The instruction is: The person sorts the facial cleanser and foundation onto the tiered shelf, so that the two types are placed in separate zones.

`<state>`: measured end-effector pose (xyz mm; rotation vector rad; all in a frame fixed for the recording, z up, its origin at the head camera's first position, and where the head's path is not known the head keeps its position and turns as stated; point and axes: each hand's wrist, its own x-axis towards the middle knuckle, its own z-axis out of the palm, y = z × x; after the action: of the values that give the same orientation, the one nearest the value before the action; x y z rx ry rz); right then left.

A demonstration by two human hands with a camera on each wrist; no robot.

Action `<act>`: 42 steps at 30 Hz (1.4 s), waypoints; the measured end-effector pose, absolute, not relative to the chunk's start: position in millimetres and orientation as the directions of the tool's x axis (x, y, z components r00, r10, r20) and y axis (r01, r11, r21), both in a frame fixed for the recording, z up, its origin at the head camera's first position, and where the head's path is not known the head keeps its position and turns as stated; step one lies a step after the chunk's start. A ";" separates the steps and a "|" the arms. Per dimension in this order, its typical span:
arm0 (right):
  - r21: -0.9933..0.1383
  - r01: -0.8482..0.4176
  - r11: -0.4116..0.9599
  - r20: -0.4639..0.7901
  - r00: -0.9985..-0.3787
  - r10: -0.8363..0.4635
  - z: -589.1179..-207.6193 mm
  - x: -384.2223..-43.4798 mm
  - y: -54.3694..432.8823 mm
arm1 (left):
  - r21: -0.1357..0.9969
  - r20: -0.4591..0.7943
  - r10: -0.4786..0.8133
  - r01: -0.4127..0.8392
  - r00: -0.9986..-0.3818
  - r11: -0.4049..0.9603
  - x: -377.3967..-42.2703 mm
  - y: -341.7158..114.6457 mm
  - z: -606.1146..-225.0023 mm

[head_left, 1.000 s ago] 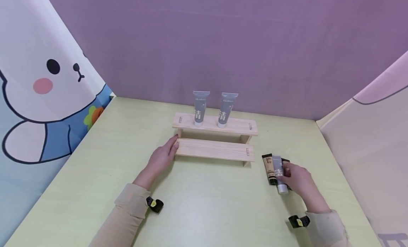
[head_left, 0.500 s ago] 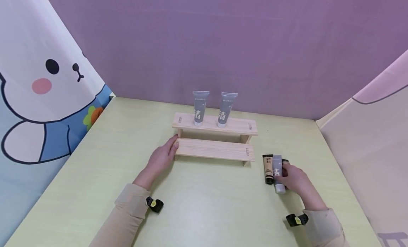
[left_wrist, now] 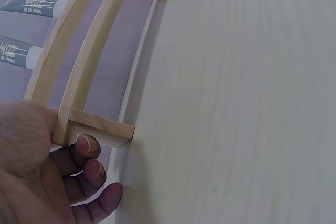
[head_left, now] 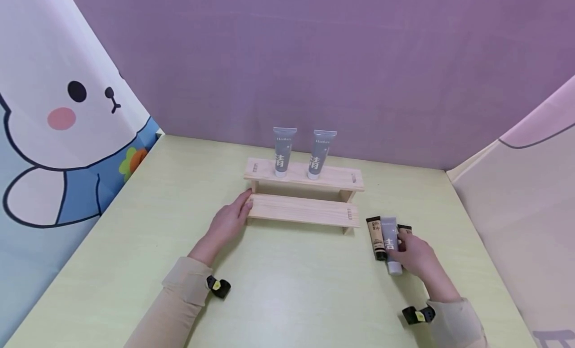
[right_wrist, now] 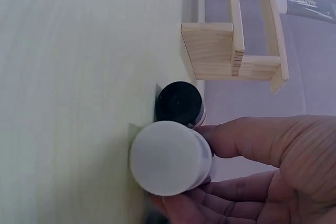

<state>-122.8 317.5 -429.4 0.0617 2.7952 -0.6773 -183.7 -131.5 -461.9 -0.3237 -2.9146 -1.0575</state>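
Observation:
A two-tier wooden display rack [head_left: 305,210] stands on the table. Two grey squeeze tubes [head_left: 283,152] are upright on its upper tier, caps down. My left hand [head_left: 226,223] grips the left end of the lower tier, thumb along the top and fingers curled by the end support [left_wrist: 102,124]. To the right of the rack, my right hand [head_left: 418,255] pinches a grey squeeze tube [head_left: 389,235] by its sides; its white cap [right_wrist: 167,158] faces the right wrist camera. Left of that tube lies a tan tube with a black cap [head_left: 376,237]. Another tan tube [head_left: 405,229] is mostly hidden behind the right hand.
The pale table [head_left: 287,293] meets a purple cloth backdrop [head_left: 337,73] behind the rack. A printed cartoon curtain [head_left: 36,153] borders the left side, and a pale curtain [head_left: 525,198] the right.
My right hand has shifted slightly left with the grey tube, and the right-hand tan tube shows more. The left tan tube has turned a little. My left hand stays on the rack.

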 end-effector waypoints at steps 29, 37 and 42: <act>-0.588 0.028 0.808 0.020 -0.999 0.049 -397.8 -125.0 299.8 | 0.615 0.068 0.176 0.180 -0.982 0.768 -185.9 -131.2 -462.8; -0.617 -0.013 0.787 0.073 -0.997 0.040 -385.8 -129.6 289.7 | 0.613 0.076 0.173 0.183 -0.982 0.769 -186.5 -131.5 -464.1; -0.626 -0.029 0.780 0.100 -0.994 0.043 -378.0 -133.5 283.8 | 0.611 0.074 0.172 0.181 -0.982 0.771 -186.3 -131.8 -463.6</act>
<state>-133.5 283.8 -378.0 0.0119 3.0656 -1.0805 -186.3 -131.8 -463.6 -0.2932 -2.9426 -1.0175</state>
